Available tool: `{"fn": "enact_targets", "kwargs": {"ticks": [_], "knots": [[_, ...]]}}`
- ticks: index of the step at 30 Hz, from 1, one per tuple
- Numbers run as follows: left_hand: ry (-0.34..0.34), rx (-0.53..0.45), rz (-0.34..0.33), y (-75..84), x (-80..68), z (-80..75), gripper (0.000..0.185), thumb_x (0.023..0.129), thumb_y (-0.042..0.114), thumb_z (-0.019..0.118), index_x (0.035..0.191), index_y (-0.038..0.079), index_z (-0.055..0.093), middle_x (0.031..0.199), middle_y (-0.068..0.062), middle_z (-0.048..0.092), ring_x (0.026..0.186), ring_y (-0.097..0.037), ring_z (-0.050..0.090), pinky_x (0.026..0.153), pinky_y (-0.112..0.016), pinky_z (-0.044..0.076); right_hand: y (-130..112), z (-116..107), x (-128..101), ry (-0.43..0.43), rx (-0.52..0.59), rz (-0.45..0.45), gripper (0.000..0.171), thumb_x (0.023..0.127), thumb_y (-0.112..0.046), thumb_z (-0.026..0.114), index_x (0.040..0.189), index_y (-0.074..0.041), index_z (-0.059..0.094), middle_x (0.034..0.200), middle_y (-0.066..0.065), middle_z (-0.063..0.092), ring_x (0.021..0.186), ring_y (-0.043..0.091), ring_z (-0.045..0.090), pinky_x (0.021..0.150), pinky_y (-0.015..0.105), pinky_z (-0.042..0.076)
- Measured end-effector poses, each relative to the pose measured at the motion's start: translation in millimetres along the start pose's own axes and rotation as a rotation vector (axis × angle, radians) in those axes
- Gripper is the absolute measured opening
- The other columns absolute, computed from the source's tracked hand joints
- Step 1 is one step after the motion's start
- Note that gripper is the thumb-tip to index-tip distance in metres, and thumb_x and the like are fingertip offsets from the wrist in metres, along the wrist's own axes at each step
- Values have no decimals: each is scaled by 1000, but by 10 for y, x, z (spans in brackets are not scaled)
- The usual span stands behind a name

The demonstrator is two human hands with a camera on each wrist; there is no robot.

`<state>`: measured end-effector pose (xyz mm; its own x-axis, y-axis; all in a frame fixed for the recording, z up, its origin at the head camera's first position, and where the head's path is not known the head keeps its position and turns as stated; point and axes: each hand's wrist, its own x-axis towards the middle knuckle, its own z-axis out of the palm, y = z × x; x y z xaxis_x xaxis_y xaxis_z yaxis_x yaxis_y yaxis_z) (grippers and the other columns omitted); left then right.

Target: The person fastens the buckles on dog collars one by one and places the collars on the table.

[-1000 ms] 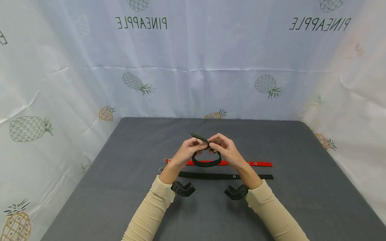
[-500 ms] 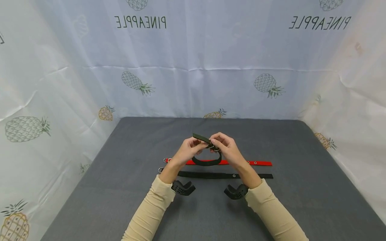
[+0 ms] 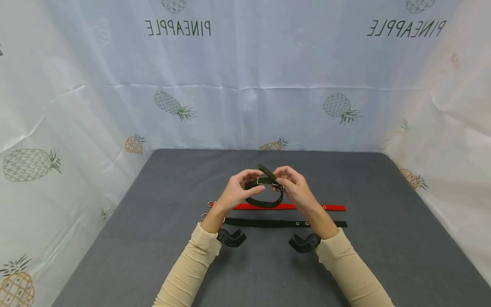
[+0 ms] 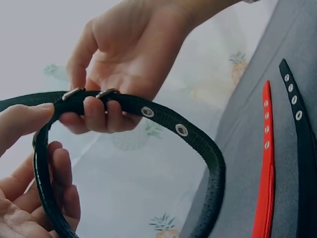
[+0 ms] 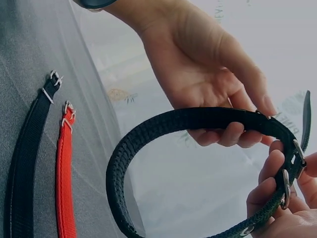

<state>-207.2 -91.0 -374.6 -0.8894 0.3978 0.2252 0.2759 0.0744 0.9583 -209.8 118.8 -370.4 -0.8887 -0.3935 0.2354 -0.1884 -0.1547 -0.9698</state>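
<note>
A dark green collar [image 3: 264, 204], bent into a loop, is held above the table between both hands. My left hand [image 3: 238, 192] grips the band at its left side, thumb on one face and fingers on the other, as the right wrist view shows. The fingers of my right hand [image 3: 299, 189] pinch the collar around its metal buckle [image 5: 299, 158] and D-ring [image 5: 286, 188]. From there the strap's loose end [image 3: 267, 171] sticks up and to the left. Metal eyelets [image 4: 147, 112] line the band in the left wrist view.
Below the hands, a red collar [image 3: 333, 208] lies straight across the grey table [image 3: 153, 264]. Nearer the person, a black collar [image 3: 261, 222] lies parallel to it. Both have eyelets and metal rings. A white pineapple-print curtain [image 3: 245, 115] surrounds the table.
The hands have spread slightly apart, and my left hand has shifted from the buckle to the band's left side. The loose end now points up more steeply, and the metal fittings show more.
</note>
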Motion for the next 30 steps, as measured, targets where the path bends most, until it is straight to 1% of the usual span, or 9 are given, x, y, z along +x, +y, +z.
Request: {"fn": "enact_targets", "kwargs": {"ticks": [2,3,9,11,16,20,22,26,30], "knots": [[5,2,12,-17,4,2,43,90,12,67,130,3,55,132,-19,56,122,-30,56,96,-31,53,5,-18,-1,4,10,6,15,102,-8,42,108,-16,52,99,-10,63,84,8,59,79,20,52],[9,6,17,-28,7,8,43,90,12,67,130,3,56,133,-19,57,121,-28,56,95,-30,53,8,-24,-3,5,14,10,15,102,-8,41,107,-17,52,98,-10,63,83,8,59,79,20,52],[24,14,51,-80,9,60,36,92,12,65,126,1,59,127,-20,61,107,-13,62,91,-22,53,20,-34,-28,12,31,29,18,101,-7,40,105,-18,53,95,-9,62,81,8,59,80,22,52],[33,23,76,-90,3,76,34,92,11,65,124,1,60,124,-20,62,103,-10,63,89,-21,53,21,-32,-38,8,29,32,18,101,-6,39,105,-18,52,95,-9,61,81,8,59,80,22,52],[66,45,165,-114,0,97,32,91,8,66,122,1,62,119,-21,63,98,-3,63,86,-21,54,16,-25,-40,-16,2,34,19,101,-7,38,106,-18,52,98,-9,59,86,9,58,83,23,51],[89,69,213,-123,4,94,30,90,8,67,119,1,64,112,-21,63,91,1,62,81,-20,54,-10,-17,-15,-26,-36,54,20,101,-7,34,107,-17,51,98,-8,57,88,9,58,86,24,49],[97,95,229,-124,6,89,30,89,8,68,118,2,66,110,-20,64,88,2,61,78,-20,54,-33,-9,0,-30,-52,69,21,101,-8,32,107,-16,50,98,-7,56,88,9,59,88,25,48],[112,141,246,-117,10,82,29,87,9,70,116,3,68,108,-18,65,90,-3,60,79,-21,54,-81,12,27,-59,-89,95,19,102,-16,31,107,-11,49,98,-5,54,87,12,59,92,29,45],[118,164,247,-105,8,82,30,85,10,72,114,2,69,108,-17,66,96,-10,62,83,-22,55,-107,32,45,-94,-135,116,30,105,-28,33,108,-3,49,99,-4,54,87,15,56,92,34,42]]}}
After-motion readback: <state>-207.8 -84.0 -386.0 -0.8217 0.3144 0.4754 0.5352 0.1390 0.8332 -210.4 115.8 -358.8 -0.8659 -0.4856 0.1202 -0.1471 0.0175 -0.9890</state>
